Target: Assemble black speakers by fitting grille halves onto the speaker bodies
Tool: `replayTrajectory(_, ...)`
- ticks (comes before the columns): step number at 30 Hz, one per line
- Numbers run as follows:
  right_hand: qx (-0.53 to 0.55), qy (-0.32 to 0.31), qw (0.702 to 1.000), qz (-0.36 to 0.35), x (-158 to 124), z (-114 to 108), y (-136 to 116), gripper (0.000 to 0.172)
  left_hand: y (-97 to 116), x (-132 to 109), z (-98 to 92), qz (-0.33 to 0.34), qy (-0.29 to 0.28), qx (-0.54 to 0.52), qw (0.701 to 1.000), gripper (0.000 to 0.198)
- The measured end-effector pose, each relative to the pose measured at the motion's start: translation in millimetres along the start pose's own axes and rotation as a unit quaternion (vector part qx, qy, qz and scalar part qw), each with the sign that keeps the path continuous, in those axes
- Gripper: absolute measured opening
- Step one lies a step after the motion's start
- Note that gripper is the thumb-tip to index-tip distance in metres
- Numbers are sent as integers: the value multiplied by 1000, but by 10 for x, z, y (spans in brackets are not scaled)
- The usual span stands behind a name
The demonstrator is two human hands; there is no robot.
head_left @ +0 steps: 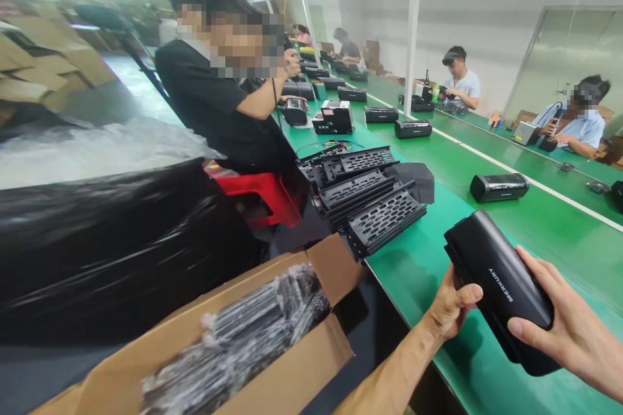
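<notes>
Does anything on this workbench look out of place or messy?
Yes: the black slotted panels lie in a crooked, overlapping pile on the green bench, close to its edge, while the black units farther along sit apart, each one separate.

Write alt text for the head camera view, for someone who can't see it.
The left hand and right hand hold a long black unit printed MERKURY above a green workbench, with similar units along it. Stacked black perforated grilles lie beside an open cardboard box of plastic-wrapped parts, and a person in black sits at the bench.
</notes>
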State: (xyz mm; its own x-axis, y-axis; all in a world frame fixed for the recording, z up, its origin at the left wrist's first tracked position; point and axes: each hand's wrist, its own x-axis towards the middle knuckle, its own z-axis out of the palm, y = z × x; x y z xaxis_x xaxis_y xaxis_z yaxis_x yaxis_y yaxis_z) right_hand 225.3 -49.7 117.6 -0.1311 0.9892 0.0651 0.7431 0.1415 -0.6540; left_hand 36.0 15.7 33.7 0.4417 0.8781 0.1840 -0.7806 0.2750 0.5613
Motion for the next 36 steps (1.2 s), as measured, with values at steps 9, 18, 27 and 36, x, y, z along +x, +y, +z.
replayTrajectory(9, 5, -4, 1000, -4, -25, -10, -69, 86, 17, -29, -11, -24, -21, -11, 999, 88)
replayTrajectory(18, -8, 16, 1000, -1, -29, 9, -58, 86, -10, -16, -14, 6, 0, 4, 1000, 90)
replayTrajectory(27, -24, 20, 999, -19, -29, -75, -88, 87, -7, -28, -35, -27, -18, -2, 999, 97)
replayTrajectory(36, -62, 21, 997, -29, -13, -26, -108, 85, 6, 0, -3, -25, -21, -3, 999, 94)
